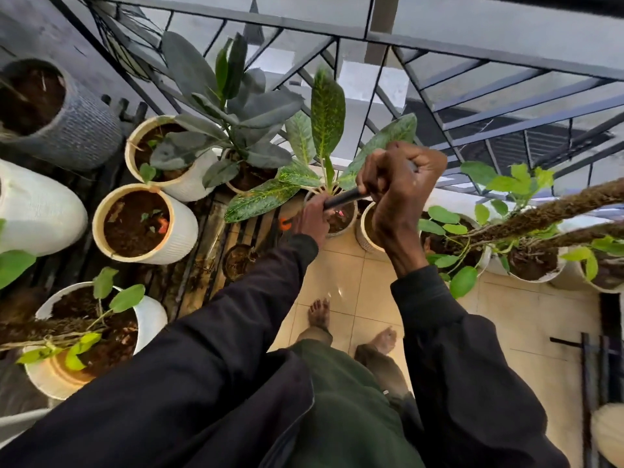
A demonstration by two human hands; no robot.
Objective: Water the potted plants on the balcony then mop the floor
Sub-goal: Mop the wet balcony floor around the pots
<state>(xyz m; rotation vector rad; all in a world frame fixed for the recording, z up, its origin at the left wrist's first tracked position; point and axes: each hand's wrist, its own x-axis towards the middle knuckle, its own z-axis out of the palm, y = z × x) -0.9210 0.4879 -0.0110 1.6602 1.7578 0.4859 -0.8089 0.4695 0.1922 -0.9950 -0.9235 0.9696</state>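
Observation:
Both my hands grip a thin black handle that runs between them. My right hand is closed on its upper end, and my left hand is closed on its lower end, over a small pot holding a speckled green-leaf plant. The handle's lower end is hidden behind my left hand. An orange part shows just left of that hand. The beige tiled floor lies below, with my bare feet on it.
White ribbed pots and a grey pot crowd a dark slatted rack at left. More white pots with climbing plants line the right. A black metal railing closes the far side. Black bars stand at lower right.

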